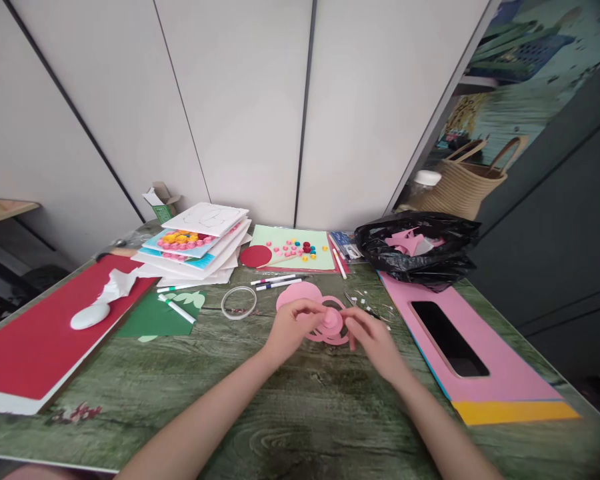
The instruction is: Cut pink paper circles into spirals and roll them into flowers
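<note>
Green wood-grain tabletop (280, 420) | left hand (294, 327), right hand (375, 340): grip pinching round pink paper spiral (334, 324)

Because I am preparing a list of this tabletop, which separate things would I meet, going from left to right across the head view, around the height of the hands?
Smooth white oval object, dark green paper sheet, pale ring-shaped tape roll, left hand, round pink paper coil, right hand, black-screened rectangular phone.

Room is being left on the near table (320, 413).
The back left is being blocked by a paper stack (215, 247), the back right by a black bag (415, 269), but a way is being left between, over pens (280, 284).
</note>
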`<state>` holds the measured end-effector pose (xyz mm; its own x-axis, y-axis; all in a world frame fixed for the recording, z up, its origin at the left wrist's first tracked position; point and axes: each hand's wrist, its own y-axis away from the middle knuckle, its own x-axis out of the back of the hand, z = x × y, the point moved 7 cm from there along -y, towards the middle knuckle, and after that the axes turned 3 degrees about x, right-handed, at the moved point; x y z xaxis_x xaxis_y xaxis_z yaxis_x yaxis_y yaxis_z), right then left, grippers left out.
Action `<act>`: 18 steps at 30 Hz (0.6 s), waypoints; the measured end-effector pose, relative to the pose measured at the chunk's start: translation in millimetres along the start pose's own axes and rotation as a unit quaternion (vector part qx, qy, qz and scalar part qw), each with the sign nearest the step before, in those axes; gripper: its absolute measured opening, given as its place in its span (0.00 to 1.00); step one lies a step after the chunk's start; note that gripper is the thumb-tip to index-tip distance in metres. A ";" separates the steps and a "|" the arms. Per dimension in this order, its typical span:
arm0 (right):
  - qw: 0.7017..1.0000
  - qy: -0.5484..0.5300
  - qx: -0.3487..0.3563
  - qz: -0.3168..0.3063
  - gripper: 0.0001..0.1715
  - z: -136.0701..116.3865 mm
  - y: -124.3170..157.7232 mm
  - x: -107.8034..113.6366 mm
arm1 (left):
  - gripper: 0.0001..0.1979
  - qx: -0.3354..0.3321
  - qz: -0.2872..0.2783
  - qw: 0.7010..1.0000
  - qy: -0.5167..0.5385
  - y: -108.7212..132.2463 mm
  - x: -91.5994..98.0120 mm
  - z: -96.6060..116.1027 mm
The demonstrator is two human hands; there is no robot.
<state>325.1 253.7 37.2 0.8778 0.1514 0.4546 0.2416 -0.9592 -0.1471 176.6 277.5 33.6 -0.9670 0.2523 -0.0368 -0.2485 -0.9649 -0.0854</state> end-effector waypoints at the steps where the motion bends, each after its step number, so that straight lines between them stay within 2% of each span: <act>1: 0.999 -0.029 -0.006 -0.011 0.17 1.8 0.7 -5.3 | 0.06 -0.006 -0.015 1.000 -0.022 1.5 -3.9 2.3; 4: 0.996 -0.084 -0.020 -0.020 0.16 10.0 1.2 -13.9 | 0.06 -0.040 -0.032 0.996 -0.079 4.6 -10.3 10.8; 8: 0.995 -0.101 -0.022 -0.010 0.15 15.4 0.1 -11.8 | 0.07 -0.090 0.042 0.988 -0.115 3.4 0.7 17.1; 11: 0.997 -0.074 -0.007 0.017 0.13 12.1 -0.6 -4.2 | 0.13 -0.053 0.077 0.991 -0.093 -1.3 10.8 4.2; 15: 0.997 -0.065 0.008 0.047 0.13 7.5 -1.0 1.6 | 0.15 0.044 0.031 0.998 -0.042 -6.6 9.0 -19.5; 18: 0.993 -0.097 -0.001 0.068 0.14 8.8 -1.2 3.9 | 0.15 0.091 -0.012 0.996 -0.006 -6.9 1.9 -26.7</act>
<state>331.9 257.5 31.5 0.9657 0.0636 0.2519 0.1146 -0.9744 -0.1934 178.1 286.6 7.5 -0.9612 0.2746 -0.0255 -0.2758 -0.9565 0.0951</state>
